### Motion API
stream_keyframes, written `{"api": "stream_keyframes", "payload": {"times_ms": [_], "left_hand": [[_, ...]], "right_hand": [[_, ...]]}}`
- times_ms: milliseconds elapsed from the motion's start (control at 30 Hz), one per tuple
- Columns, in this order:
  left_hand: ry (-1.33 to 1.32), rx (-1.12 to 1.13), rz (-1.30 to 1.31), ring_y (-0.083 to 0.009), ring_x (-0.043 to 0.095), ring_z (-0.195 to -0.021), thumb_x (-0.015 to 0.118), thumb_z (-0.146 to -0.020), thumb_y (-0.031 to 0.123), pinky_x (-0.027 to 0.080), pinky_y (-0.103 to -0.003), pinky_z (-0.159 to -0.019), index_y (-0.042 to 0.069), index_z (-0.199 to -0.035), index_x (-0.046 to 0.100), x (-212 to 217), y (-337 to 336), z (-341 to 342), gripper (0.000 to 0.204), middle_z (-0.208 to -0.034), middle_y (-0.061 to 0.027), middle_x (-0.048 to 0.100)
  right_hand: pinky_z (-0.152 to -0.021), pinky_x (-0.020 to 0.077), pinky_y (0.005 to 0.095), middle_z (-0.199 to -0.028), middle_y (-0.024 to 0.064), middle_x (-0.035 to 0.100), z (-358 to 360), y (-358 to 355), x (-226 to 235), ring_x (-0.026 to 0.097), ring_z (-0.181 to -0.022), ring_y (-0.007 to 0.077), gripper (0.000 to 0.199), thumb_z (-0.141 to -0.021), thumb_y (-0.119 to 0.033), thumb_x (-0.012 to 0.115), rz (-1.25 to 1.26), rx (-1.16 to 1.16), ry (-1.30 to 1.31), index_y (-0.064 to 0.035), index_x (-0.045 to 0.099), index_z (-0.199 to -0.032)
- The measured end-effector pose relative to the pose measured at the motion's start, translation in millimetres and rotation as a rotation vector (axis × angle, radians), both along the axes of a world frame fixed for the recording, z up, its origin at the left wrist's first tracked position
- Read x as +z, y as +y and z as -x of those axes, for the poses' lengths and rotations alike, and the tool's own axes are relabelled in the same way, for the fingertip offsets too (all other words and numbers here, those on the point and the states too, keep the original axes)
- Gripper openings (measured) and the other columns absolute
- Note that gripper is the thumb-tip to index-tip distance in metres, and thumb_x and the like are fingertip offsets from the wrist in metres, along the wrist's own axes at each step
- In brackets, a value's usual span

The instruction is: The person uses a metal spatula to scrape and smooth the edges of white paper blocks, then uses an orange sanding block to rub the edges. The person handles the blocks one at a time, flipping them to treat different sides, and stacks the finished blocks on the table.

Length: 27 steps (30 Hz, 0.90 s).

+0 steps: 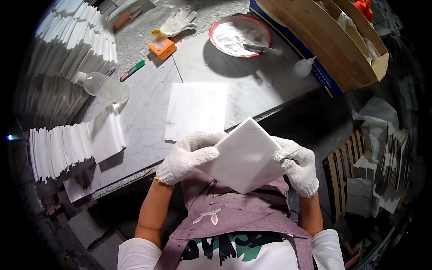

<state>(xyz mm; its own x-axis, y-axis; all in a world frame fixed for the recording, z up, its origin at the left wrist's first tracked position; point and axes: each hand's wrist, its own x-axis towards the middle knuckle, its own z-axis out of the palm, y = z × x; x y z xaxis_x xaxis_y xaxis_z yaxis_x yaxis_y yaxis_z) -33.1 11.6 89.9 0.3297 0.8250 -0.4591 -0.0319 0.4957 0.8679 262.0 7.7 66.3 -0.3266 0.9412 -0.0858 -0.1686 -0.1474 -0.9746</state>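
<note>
Both of my hands wear white knitted gloves and hold up a square white marble tile [245, 155] in front of my apron, turned so one corner points away from me. At its left corner my left hand [191, 155] grips the tile, thumb on the upper face. My right hand [298, 164] pinches the right corner, fingers bent over the edge. Another white marble tile [196, 110] lies flat on the grey marble table [148, 130], just beyond my left hand.
Stacked tiles [60, 146] stand on edge at left, beside a clear plastic bottle [105, 86]. Farther back are a green stick-like block [132, 71], an orange box [162, 48], a loose glove [180, 22] and a red-rimmed bowl [240, 36] of white paste. A squeeze bottle [304, 67] stands by a cardboard box [333, 40].
</note>
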Motion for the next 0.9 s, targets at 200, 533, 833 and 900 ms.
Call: {"api": "stream_keyframes", "payload": {"times_ms": [200,533,833,900], "left_hand": [[0.112,-0.020,0.051,-0.0125,0.061,-0.102,0.072,-0.089,0.017,0.048,-0.028,-0.092,-0.005,-0.126,0.059,32.5,5.6,-23.4,0.045,-0.112,-0.0087,0.069],[0.250,0.112,-0.032,-0.0096,0.060,-0.096,0.066,-0.094,0.021,0.049,-0.026,-0.087,-0.003,-0.120,0.062,25.9,-13.0,-29.5,0.036,-0.103,-0.0057,0.069],[0.371,0.075,-0.049,-0.0086,0.060,-0.089,0.063,-0.096,0.028,0.049,-0.026,-0.082,-0.001,-0.117,0.066,17.7,31.0,-6.9,0.036,-0.098,-0.0031,0.070],[0.383,0.076,-0.051,-0.0084,0.060,-0.089,0.064,-0.095,0.029,0.049,-0.026,-0.083,-0.001,-0.117,0.066,15.8,38.5,-4.3,0.037,-0.098,-0.0030,0.070]], "right_hand": [[-0.097,0.0500,0.0384,-0.120,0.0187,0.067,11.7,3.7,12.6,0.064,-0.111,0.0272,0.024,-0.076,-0.004,0.071,-0.058,0.067,-0.080,-0.0001,0.073,-0.099],[-0.097,0.0487,0.0359,-0.123,0.0166,0.065,11.8,11.7,8.7,0.063,-0.110,0.0238,0.024,-0.080,-0.003,0.068,0.073,0.152,0.050,0.0000,0.072,-0.104],[-0.085,0.0536,0.0297,-0.107,0.0094,0.068,32.6,86.2,4.3,0.066,-0.097,0.0158,0.035,-0.099,-0.026,0.060,0.182,-0.207,0.024,0.0019,0.060,-0.120],[-0.084,0.0537,0.0310,-0.107,0.0089,0.068,46.0,111.3,3.5,0.066,-0.096,0.0157,0.034,-0.099,-0.024,0.059,0.111,-0.193,0.016,0.0022,0.060,-0.120]]}}
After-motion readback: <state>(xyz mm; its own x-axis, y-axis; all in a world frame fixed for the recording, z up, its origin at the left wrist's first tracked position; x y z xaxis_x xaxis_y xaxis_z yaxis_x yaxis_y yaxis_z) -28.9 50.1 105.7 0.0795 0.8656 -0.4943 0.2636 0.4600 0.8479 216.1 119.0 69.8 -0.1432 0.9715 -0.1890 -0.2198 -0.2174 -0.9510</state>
